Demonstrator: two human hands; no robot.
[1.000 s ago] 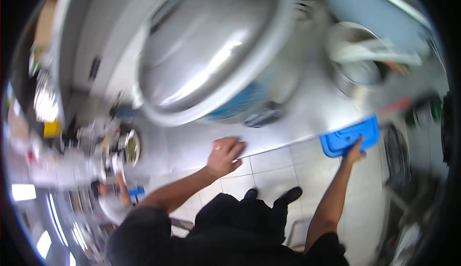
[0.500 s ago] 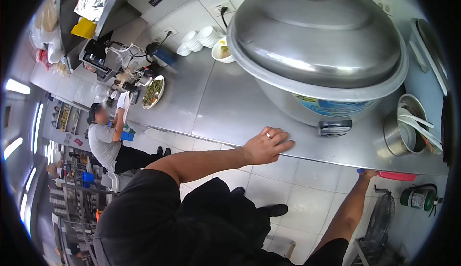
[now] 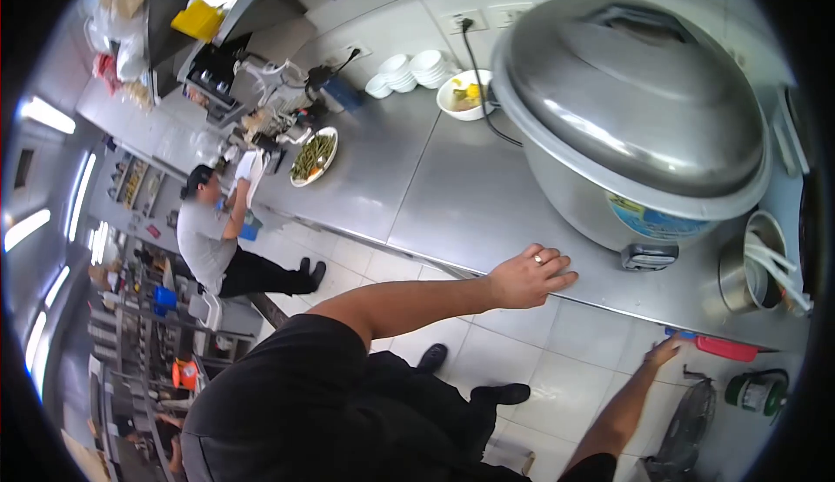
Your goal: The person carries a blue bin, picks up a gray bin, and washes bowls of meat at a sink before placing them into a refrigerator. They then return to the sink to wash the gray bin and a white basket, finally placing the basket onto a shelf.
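My left hand (image 3: 532, 277), with a ring on one finger, rests on the front edge of the steel counter (image 3: 444, 212), fingers apart and nothing in them. Behind it stands a big rice cooker (image 3: 635, 108) with a domed metal lid and a black latch at its front. Lower right, my right hand (image 3: 664, 350) is just below the counter edge, fingers stretched out. Its fingertips are close to a blue item (image 3: 679, 334) and a red item (image 3: 726, 348) under the counter, both partly hidden by the edge.
Right of the cooker stands a steel pot (image 3: 739, 277) with white utensils. A bowl of food (image 3: 464, 99), stacked white bowls (image 3: 426, 66) and a plate of green vegetables (image 3: 314, 157) sit leftward. Another person (image 3: 209, 238) works further along. A fire extinguisher (image 3: 755, 392) is at lower right.
My right hand has come out from under the counter edge, so more of it shows. My left hand stays on the edge. The view has shifted, moving the scene rightward and down.
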